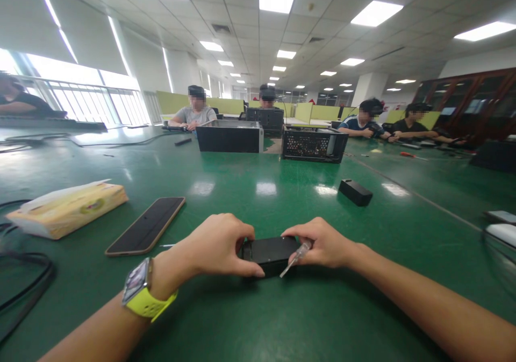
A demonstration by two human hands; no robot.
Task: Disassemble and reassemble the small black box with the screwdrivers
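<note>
Toward the near edge of the worktop (234, 179): two hands, namely one left hand (221, 243) and one right hand (323, 243); one black box (269, 250) between them; one clear-handled screwdriver (298, 257); one wristwatch (137, 284). Toward the left edge: one phone (147, 226); one yellow pack (76, 208); cables (45, 277), too overlapped to count. Toward the right edge: a second black box (355, 192), giving two in all; one red-handled tool (408, 154). Toward the far edge: two computer cases (229, 137), plus one dark unit (265, 120) behind. Around the worktop: five other people (193, 116).
</note>
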